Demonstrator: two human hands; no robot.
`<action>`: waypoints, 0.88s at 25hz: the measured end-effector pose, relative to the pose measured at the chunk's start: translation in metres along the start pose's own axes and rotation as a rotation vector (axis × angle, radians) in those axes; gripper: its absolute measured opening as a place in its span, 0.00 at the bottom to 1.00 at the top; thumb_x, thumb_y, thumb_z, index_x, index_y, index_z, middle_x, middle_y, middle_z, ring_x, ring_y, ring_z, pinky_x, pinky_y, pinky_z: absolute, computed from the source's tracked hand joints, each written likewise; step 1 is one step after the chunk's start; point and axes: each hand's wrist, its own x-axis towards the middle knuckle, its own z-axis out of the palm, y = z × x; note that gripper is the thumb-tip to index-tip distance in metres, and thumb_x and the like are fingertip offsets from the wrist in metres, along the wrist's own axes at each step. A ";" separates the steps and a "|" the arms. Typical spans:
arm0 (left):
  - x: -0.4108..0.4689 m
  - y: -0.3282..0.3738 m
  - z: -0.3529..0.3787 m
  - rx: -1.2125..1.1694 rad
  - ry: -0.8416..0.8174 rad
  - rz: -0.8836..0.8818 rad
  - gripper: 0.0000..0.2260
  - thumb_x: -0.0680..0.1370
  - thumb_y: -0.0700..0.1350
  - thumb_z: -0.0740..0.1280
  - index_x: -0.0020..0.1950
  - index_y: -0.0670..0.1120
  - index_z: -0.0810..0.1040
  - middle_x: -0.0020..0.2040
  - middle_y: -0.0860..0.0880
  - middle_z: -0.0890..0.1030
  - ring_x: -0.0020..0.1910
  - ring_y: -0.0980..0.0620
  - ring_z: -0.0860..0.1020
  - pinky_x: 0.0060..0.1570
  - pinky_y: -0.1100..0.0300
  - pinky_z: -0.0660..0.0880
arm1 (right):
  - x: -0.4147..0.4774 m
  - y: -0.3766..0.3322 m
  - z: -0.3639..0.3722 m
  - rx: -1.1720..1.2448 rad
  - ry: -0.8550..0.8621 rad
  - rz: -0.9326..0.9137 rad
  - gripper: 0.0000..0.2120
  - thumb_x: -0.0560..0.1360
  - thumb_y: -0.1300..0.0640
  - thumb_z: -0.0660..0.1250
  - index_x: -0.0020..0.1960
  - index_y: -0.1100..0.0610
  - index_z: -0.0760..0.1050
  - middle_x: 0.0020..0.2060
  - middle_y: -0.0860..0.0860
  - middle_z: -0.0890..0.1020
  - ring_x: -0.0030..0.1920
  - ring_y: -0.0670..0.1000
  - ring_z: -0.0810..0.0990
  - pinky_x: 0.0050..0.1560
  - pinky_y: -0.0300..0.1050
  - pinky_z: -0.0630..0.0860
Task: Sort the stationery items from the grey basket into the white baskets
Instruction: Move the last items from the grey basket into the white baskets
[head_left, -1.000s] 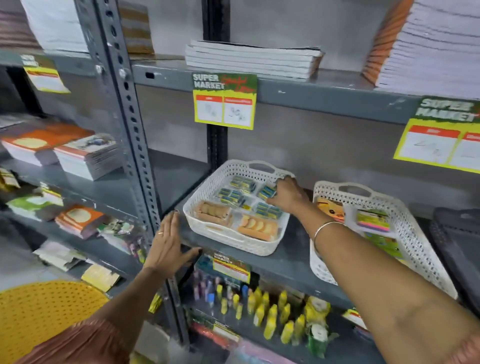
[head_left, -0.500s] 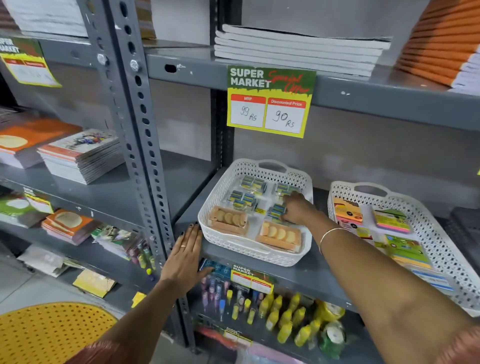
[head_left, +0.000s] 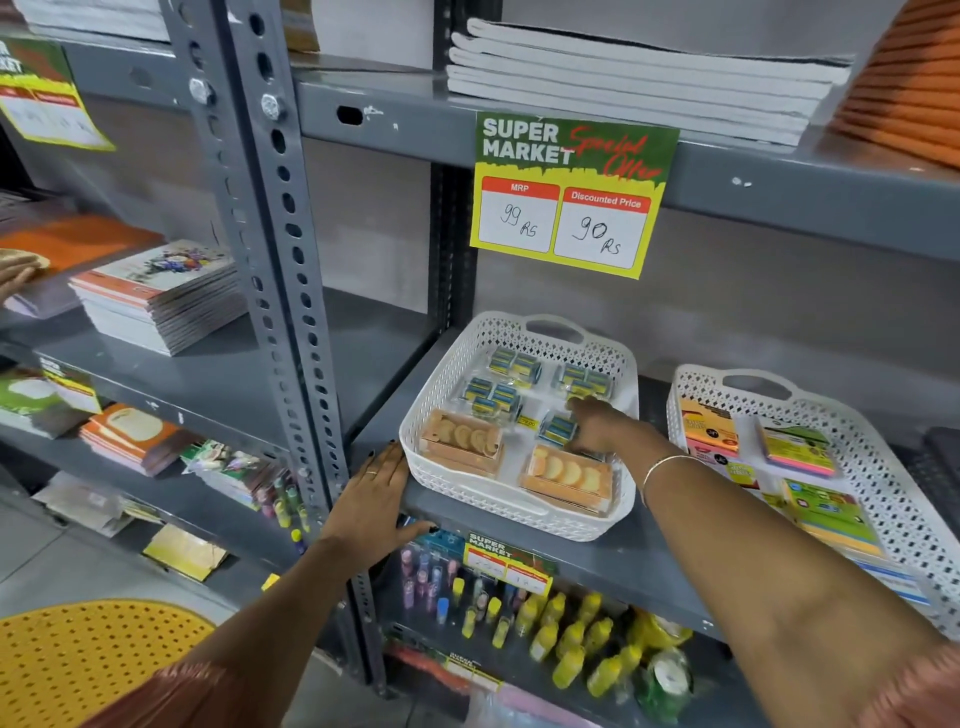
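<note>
Two white baskets sit side by side on the grey shelf in front of us. Our right hand reaches into the left basket, fingers curled down over a small blue-and-yellow pack near the basket's middle; the fingertips touch the pack's right edge, but we cannot tell whether they pinch it or only rest on it. A thin bangle circles that wrist. Just behind the hand lie three more blue-and-yellow packs, two in the back row and one in the row before it. Two orange boxes showing round biscuit-coloured shapes lie along the near side of the same basket, one just below the hand and one to its left. Our left hand lies flat and spread on the shelf's front edge, fingers together and thumb out, just beside the basket's near left corner and holding nothing; a ring shows on one finger. The right basket holds bright sticky-note pads in orange, green and pink, well apart from either hand. A price tag reading 99 and 90 hangs from the shelf above, under a stack of white notebooks. Below our shelf stand rows of small yellow bottles.
</note>
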 end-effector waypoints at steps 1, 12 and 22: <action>0.000 0.000 0.000 -0.002 -0.009 0.001 0.45 0.70 0.67 0.62 0.75 0.42 0.49 0.76 0.44 0.56 0.74 0.47 0.53 0.73 0.55 0.45 | 0.001 0.001 -0.001 -0.002 0.001 -0.008 0.33 0.70 0.53 0.73 0.71 0.61 0.65 0.67 0.60 0.72 0.65 0.59 0.73 0.64 0.47 0.73; 0.001 -0.004 0.002 -0.114 0.015 -0.011 0.47 0.67 0.66 0.68 0.74 0.42 0.51 0.73 0.43 0.61 0.72 0.45 0.59 0.73 0.50 0.55 | -0.014 -0.012 -0.015 0.090 0.191 -0.087 0.35 0.75 0.48 0.68 0.75 0.62 0.59 0.72 0.61 0.67 0.72 0.60 0.65 0.68 0.50 0.68; 0.034 0.039 -0.089 -0.523 0.293 -0.067 0.32 0.76 0.58 0.62 0.72 0.42 0.56 0.70 0.40 0.66 0.67 0.45 0.67 0.65 0.52 0.64 | -0.063 -0.038 -0.036 0.096 -0.074 -0.234 0.29 0.72 0.43 0.69 0.65 0.60 0.72 0.65 0.57 0.76 0.63 0.57 0.75 0.59 0.47 0.72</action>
